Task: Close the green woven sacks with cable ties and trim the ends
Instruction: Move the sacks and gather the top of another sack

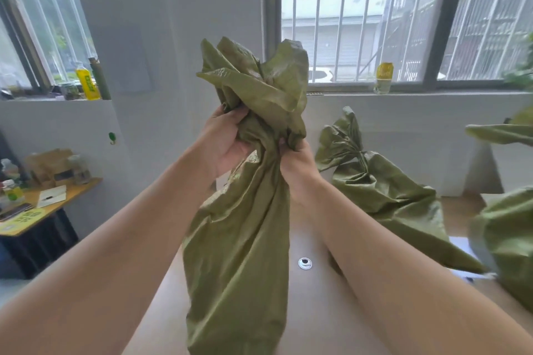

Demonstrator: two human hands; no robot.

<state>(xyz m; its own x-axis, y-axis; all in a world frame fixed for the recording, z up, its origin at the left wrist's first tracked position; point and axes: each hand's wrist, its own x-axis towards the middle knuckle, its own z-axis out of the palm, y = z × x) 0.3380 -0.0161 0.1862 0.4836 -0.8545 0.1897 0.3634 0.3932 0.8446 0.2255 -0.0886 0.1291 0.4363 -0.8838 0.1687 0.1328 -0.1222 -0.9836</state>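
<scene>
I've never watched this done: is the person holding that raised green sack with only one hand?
No, the left hand and the right hand both grip the gathered neck of the green sack.

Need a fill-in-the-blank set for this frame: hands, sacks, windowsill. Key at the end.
1. The held sack, gripped at its bunched neck by the left hand and right hand, is ____ in colour.
2. The second sack lies on the table to the ____ of the held sack.
3. The bottle on the barred window's sill has a ____ label.
Missing words: green; right; yellow.
</scene>
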